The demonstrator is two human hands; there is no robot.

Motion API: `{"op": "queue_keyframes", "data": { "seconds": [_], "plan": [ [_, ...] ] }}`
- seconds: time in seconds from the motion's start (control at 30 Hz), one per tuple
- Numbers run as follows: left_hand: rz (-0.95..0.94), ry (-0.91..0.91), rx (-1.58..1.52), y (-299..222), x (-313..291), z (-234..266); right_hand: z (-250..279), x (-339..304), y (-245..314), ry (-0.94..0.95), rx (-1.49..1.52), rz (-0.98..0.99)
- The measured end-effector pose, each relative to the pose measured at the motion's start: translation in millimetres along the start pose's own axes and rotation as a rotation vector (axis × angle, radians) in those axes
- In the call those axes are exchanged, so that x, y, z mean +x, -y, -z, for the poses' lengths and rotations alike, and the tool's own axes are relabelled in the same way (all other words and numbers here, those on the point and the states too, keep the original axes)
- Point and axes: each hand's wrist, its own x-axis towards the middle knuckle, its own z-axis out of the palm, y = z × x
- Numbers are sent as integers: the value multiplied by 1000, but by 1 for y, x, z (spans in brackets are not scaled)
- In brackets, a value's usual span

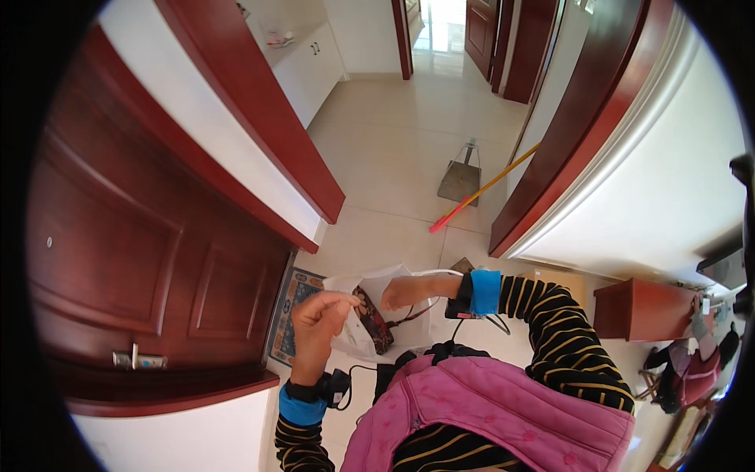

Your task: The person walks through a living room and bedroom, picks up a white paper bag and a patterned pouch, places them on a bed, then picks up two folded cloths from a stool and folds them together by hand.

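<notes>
A white bag [409, 333] stands open at its top in front of me, above the floor. Inside it lies a dark floral-patterned pouch [373, 322] with a thin dark strap. At the bag's left rim, my left hand [318, 316] is closed, thumb and forefinger pinched at the edge. My right hand [403, 293] reaches over the bag's opening from the right, just beside the pouch. Its fingers point down and are hidden, so any hold there cannot be seen. The bag's pale handle passes by my right wrist.
A red-brown door [126, 236] is at left, with a patterned mat [294, 303] beside it. Ahead, a dustpan [459, 181] and a broom with a yellow stick [495, 181] lie near the doorway. A red-brown cabinet [629, 310] and a cardboard box [558, 278] stand at right.
</notes>
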Motion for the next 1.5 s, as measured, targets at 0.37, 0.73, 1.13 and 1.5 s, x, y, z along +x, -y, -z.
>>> {"op": "queue_keyframes", "data": {
  "seconds": [0.37,0.73,1.13,1.5],
  "plan": [
    [-5,380,-53,14,236,-20,116,32,-124,-168,263,-585],
    [130,1181,-93,23,435,-63,279,-4,-178,-629,722,-604],
    [170,1008,-134,31,675,-89,505,-17,-296,-707,794,-599],
    [-26,1019,0,57,867,-162,709,-29,-417,-725,734,-528]
  ]
}}
